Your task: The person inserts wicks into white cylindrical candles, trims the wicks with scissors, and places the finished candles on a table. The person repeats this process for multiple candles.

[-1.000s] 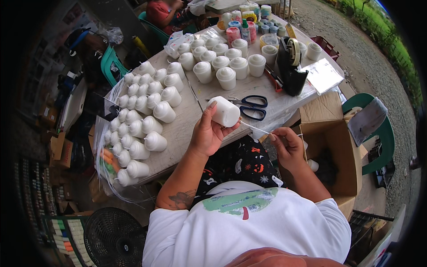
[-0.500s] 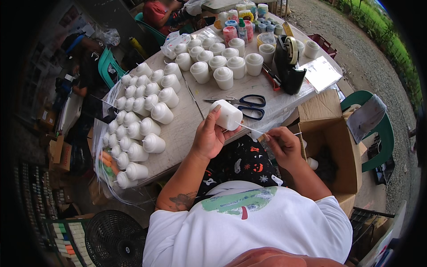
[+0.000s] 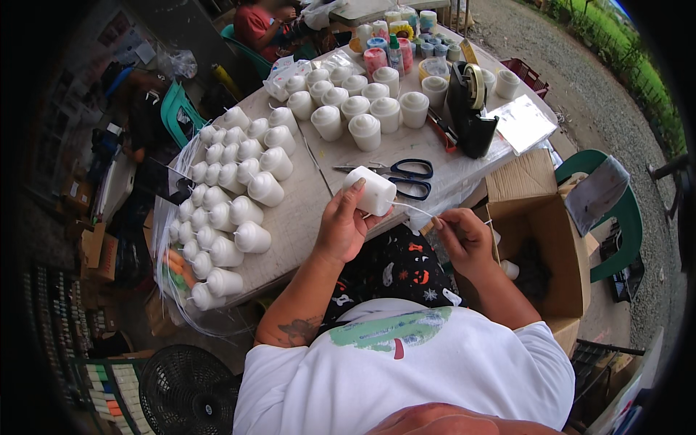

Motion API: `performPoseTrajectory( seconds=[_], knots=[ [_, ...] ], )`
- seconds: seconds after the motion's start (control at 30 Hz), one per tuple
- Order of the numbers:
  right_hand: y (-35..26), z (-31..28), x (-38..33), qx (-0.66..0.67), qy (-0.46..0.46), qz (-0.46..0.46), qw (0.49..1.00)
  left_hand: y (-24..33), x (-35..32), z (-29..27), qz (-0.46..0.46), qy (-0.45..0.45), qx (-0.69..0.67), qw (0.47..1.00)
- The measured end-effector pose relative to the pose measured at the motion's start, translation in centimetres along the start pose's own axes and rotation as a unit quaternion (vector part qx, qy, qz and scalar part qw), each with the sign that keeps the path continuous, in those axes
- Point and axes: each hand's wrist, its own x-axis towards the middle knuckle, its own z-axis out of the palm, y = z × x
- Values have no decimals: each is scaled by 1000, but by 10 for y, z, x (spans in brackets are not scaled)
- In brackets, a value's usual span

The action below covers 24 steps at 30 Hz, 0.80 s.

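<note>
In the head view, the left hand (image 3: 346, 221) was closed around a white candle (image 3: 371, 190), thumb on top and fingers beneath, holding it tipped over above the table's near edge with one end facing the right hand. A thin white wick (image 3: 413, 208) ran from that end, bowing slightly, to the right hand (image 3: 467, 238), whose thumb and fingertips were pinched together on it. Just beyond the left hand, scissors (image 3: 413, 168) with dark blue handles lay on the table (image 3: 290, 239), partly hidden by the candle. To the left of that hand stretched rows of white candles (image 3: 265, 188) with wicks; farther ahead stood a group of white cups or candles (image 3: 365, 130). Beyond the right hand was a black tape dispenser (image 3: 471, 123), and just right of it, an open cardboard box (image 3: 573, 254).
</note>
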Motion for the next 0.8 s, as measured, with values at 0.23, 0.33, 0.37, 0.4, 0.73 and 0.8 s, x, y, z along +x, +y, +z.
performPoseTrajectory(
  seconds=[0.23, 0.33, 0.37, 0.4, 0.73, 0.8],
  knots=[
    [2, 1, 0, 7, -2, 60, 998, -1, 1, -1, -1, -5, -7, 1000],
    [4, 2, -2, 17, -2, 66, 998, -3, 2, -2, 1, 0, -10, 1000],
    [2, 1, 0, 2, -15, 36, 999, -3, 2, -2, 1, 4, -12, 1000],
    [-1, -2, 2, -14, -27, 5, 1000, -4, 2, -3, 3, 5, -10, 1000],
    [-5, -7, 5, -40, -37, -14, 998, -11, 9, 2, -5, -17, -9, 1000],
    [-8, -9, 5, -49, -44, -16, 998, -12, 8, 4, -5, -22, -10, 1000]
  ],
)
